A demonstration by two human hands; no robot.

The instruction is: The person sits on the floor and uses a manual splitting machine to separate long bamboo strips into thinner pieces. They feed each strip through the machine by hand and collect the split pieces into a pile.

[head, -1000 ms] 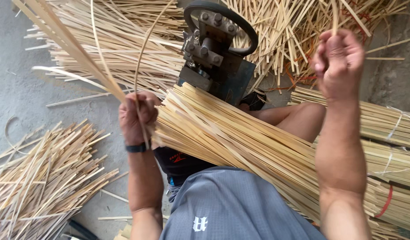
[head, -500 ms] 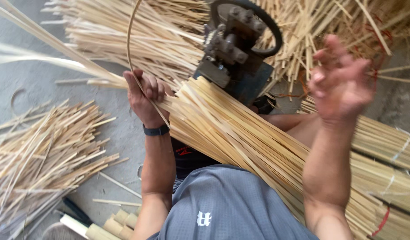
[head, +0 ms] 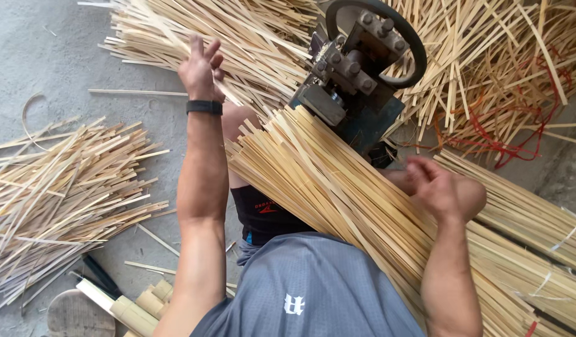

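A thick bundle of long pale bamboo strips [head: 338,187] lies slanted across my lap, its upper end against a dark metal machine with a ring-shaped wheel [head: 363,75]. My left hand [head: 200,65], with a black wristband, is raised to the left of the machine, over the heap of thin strips [head: 250,31]. Its fingers are spread and nothing is in it. My right hand [head: 434,184] is down on the bundle's right side. The fingers are bent and touch the strips, with no grip that I can make out.
A loose pile of cut strips [head: 63,187] covers the concrete floor at left. Tied bundles [head: 531,218] lie at right, with red string [head: 487,137] among scattered strips beyond. Short bamboo pieces [head: 138,302] and a round wooden disc [head: 79,315] sit at bottom left.
My left hand let go of the long thin strips and rose toward the far heap, fingers spread. My right hand dropped from the air onto the bundle.
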